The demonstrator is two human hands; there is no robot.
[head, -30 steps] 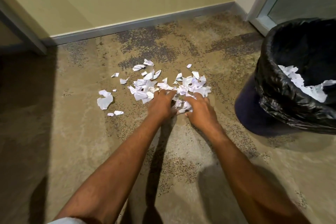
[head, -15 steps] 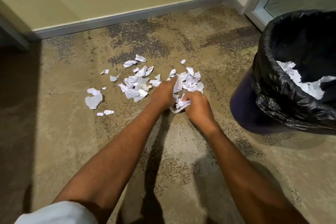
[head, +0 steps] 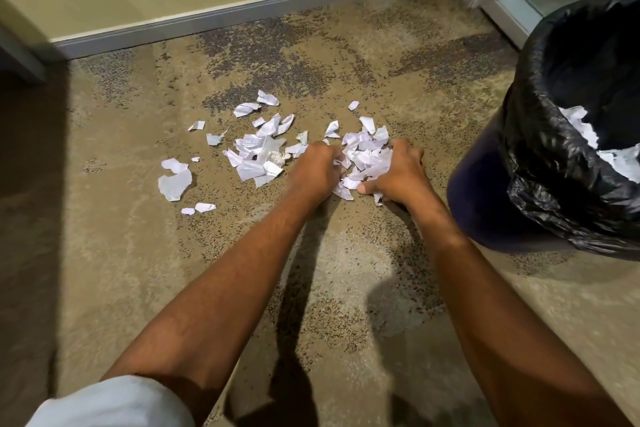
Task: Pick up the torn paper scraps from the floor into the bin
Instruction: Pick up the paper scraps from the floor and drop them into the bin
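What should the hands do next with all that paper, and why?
Probably squeeze together and lift: the left hand and right hand cup a clump of scraps between them, and the bin stands close on the right, already holding paper.

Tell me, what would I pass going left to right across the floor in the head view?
large loose scrap → scattered scraps → left hand → gathered scraps → right hand → bin
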